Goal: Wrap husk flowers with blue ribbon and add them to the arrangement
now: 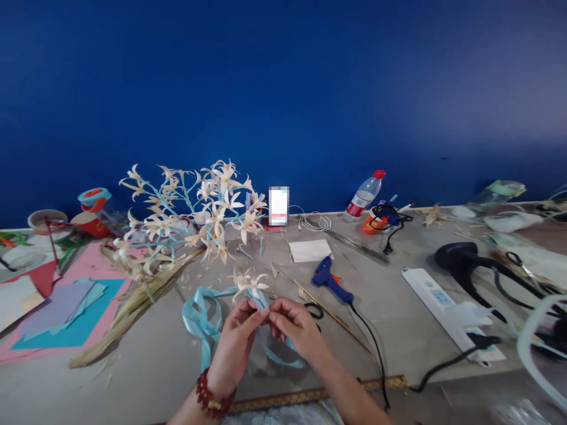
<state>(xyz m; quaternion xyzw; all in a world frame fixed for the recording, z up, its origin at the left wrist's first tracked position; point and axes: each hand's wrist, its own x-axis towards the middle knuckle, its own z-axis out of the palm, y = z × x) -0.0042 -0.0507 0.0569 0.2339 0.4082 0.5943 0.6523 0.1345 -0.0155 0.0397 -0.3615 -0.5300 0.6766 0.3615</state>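
From where I stand, both hands are together, to the left of the blue plastic glue gun (331,281) & a bit nearer to the person. Fingertips of L hand (235,337) and R hand (297,329) meet and pinch the pale-blue stem of a small sprig w/ cream, pointed, papery flowers (250,283). Farther left of the gun, a shiny light-blue satin ribbon (199,316) makes soft loops; beyond it are blue-stemmed branches w/ similar cream flowers (217,198) & long, fibrous tan husks (146,295). Behind the gun, to its right, is a clear plastic bottle w/ red cap (364,195); writing on its red label (357,206) is too small to read. In front of the gun, a brown-gold patterned strip (279,401) follows the near edge. Left of the gun, plain grey tabletop (155,360) shows btwn ribbon and husks.
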